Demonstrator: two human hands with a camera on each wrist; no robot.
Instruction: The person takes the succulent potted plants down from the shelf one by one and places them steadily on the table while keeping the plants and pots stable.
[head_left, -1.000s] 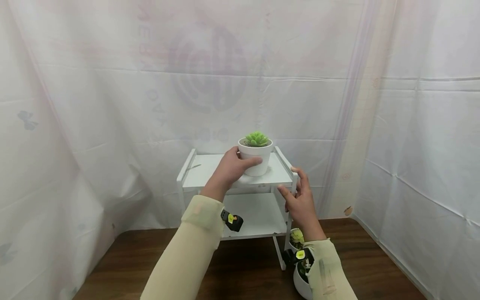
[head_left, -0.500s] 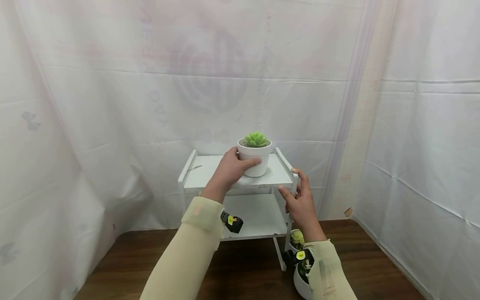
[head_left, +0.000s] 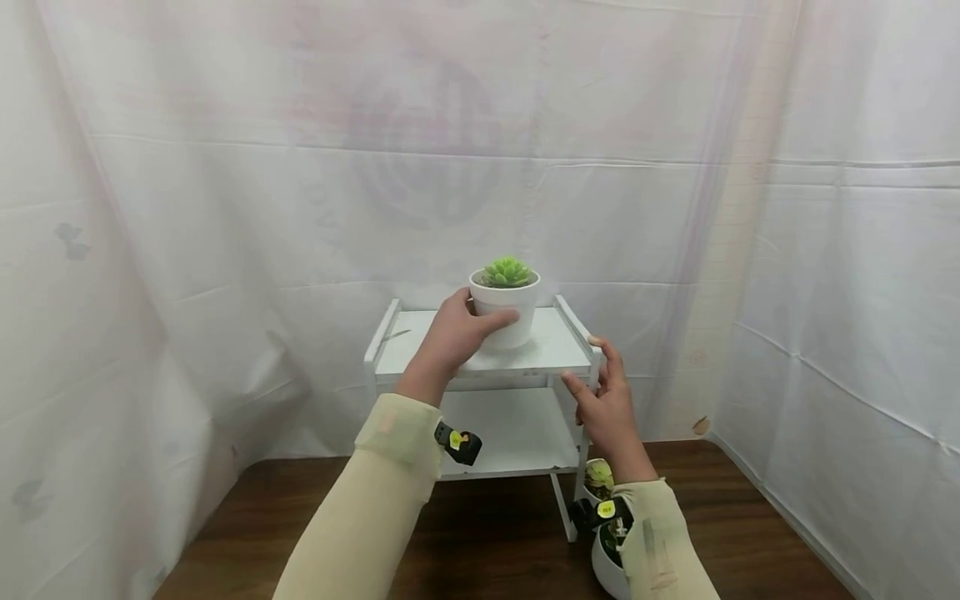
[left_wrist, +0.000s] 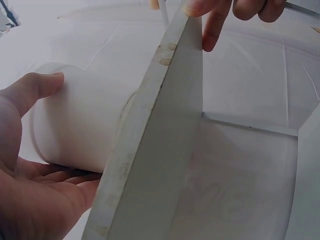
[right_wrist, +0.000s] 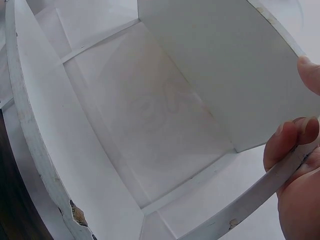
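Observation:
My left hand [head_left: 456, 332] grips a white pot [head_left: 504, 321] with a green succulent [head_left: 507, 272] in it. The thumb lies across the pot's front and the fingers go round its left side. The pot is at the top shelf [head_left: 397, 360] of a white two-tier rack [head_left: 502, 429]; whether its base touches the shelf cannot be told. In the left wrist view, the shelf edge [left_wrist: 132, 145] covers the base of the pot [left_wrist: 80, 120]. At the rack's front right corner, my right hand [head_left: 611, 408] holds the post [right_wrist: 250, 195], fingers curled round it.
Two more potted plants stand low by the rack's right leg: a yellowish one [head_left: 598, 475] and a white pot [head_left: 611, 571] partly behind my right sleeve. The rack stands on a dark wooden table [head_left: 720, 517]. White sheeting [head_left: 225, 208] hangs behind and at both sides.
My left hand has moved the potted succulent slightly up and to the left relative to the rack. My right hand keeps its hold on the corner post. The head view has shifted a little.

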